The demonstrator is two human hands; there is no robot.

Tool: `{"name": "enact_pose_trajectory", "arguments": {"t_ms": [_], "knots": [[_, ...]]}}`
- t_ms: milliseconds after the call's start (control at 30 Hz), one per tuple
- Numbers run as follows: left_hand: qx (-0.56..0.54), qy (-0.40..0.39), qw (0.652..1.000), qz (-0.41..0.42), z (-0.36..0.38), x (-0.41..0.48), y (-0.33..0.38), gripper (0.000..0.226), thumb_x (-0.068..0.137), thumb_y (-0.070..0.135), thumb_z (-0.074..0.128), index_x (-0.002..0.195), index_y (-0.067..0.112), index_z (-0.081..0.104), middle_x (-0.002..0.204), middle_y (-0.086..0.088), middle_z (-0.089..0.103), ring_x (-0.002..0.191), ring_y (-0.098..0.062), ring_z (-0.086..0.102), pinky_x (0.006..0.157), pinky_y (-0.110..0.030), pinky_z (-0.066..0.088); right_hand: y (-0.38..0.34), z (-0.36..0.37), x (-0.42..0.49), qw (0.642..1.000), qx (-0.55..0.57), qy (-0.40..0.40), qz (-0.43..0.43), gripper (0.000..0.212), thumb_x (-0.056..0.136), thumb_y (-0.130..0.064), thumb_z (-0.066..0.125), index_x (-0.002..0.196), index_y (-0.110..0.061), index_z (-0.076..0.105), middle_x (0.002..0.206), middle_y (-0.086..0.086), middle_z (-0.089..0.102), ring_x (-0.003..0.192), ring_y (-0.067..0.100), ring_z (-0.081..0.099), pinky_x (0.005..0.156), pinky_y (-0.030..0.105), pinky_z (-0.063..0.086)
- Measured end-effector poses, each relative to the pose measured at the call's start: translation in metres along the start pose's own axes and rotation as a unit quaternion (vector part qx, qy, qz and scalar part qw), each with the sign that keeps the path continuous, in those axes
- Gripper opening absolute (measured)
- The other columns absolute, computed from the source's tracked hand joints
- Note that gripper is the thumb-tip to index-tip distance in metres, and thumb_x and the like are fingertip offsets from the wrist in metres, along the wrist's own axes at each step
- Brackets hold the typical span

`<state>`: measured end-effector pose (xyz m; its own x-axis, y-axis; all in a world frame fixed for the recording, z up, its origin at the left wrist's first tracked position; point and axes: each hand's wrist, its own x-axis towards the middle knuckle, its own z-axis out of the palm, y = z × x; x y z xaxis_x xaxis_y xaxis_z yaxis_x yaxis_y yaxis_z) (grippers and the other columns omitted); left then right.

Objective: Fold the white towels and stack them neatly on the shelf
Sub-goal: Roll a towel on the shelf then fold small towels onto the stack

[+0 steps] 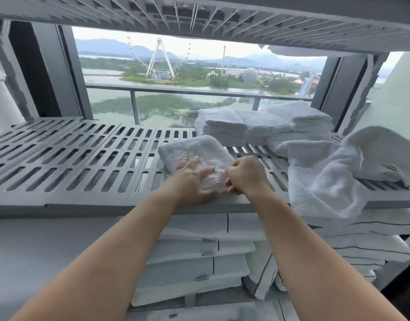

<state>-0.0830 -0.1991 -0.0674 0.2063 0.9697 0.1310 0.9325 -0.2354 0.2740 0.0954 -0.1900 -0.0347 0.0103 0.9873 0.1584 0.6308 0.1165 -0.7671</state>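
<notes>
Left hand (194,179) flat on folded towel (194,152), right hand (243,176) pinching its edge

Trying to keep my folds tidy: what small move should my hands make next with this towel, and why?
Probably carry the pinched near edge forward over the towel. Your left hand presses it flat and your right hand pinches that edge, so a fold looks set up.

On the shelf (60,158) lies a folded towel (194,151) — stacks (225,128) behind it, loose towels (326,177) at right.
</notes>
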Motion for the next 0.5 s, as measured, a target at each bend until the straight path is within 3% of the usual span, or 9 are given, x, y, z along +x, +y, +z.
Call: {"name": "enact_pose_trajectory", "arguments": {"t_ms": [67,133,267,367,433,500], "knots": [[0.0,0.005,1.0,0.017,0.001,-0.004,-0.005,0.078,0.084,0.072,0.058,0.152,0.052,0.026,0.168,-0.003,0.006,0.154,-0.028,-0.007,0.121,-0.054,0.009,0.002,-0.003,0.004,0.991,-0.097,0.092,-0.015,0.019,0.083,-0.023,0.057,0.07,-0.016,0.068,0.074,0.004,0.071,0.077,0.029,0.069,0.064,0.034,0.052],[0.003,0.006,0.999,0.033,-0.001,-0.008,-0.008,0.076,0.086,0.068,0.059,0.153,0.051,0.027,0.168,-0.001,0.007,0.154,-0.025,-0.006,0.122,-0.051,0.008,0.005,-0.003,0.007,0.983,-0.112,0.144,-0.027,0.015,0.086,-0.032,0.059,0.085,-0.022,0.069,0.086,0.0,0.07,0.09,0.026,0.064,0.068,0.03,0.041],[0.024,-0.021,0.998,0.061,-0.015,-0.011,-0.013,0.062,0.096,0.053,0.056,0.152,0.047,0.031,0.168,0.002,0.011,0.155,-0.02,-0.006,0.125,-0.047,0.008,0.015,-0.003,0.022,0.991,-0.111,0.067,0.011,0.049,0.091,-0.053,0.057,0.123,-0.016,0.061,0.122,0.007,0.066,0.117,0.029,0.057,0.087,0.035,0.041],[0.043,-0.016,0.997,0.065,-0.024,-0.013,-0.017,0.056,0.1,0.038,0.058,0.15,0.048,0.035,0.168,0.003,0.011,0.155,-0.017,-0.004,0.124,-0.037,0.006,0.021,0.001,0.033,0.99,-0.135,0.018,0.03,0.056,0.092,-0.057,0.052,0.123,-0.011,0.061,0.125,0.012,0.065,0.118,0.032,0.057,0.093,0.037,0.043],[0.032,-0.01,0.998,0.045,-0.025,-0.018,-0.019,0.056,0.096,0.044,0.062,0.146,0.053,0.04,0.168,0.002,0.006,0.155,-0.019,-0.004,0.125,-0.04,0.004,0.021,0.006,0.035,0.989,-0.142,0.018,0.03,0.063,0.091,-0.06,0.051,0.119,-0.006,0.063,0.122,0.017,0.066,0.116,0.035,0.058,0.093,0.039,0.045],[-0.045,-0.013,0.999,0.005,-0.027,-0.024,-0.019,0.056,0.083,0.069,0.062,0.137,0.055,0.051,0.168,0.0,0.005,0.155,-0.022,0.0,0.125,-0.047,0.009,0.024,0.014,0.035,0.987,-0.155,0.018,0.026,0.067,0.092,-0.063,0.049,0.119,-0.004,0.064,0.125,0.02,0.064,0.12,0.038,0.054,0.096,0.042,0.043]]}}
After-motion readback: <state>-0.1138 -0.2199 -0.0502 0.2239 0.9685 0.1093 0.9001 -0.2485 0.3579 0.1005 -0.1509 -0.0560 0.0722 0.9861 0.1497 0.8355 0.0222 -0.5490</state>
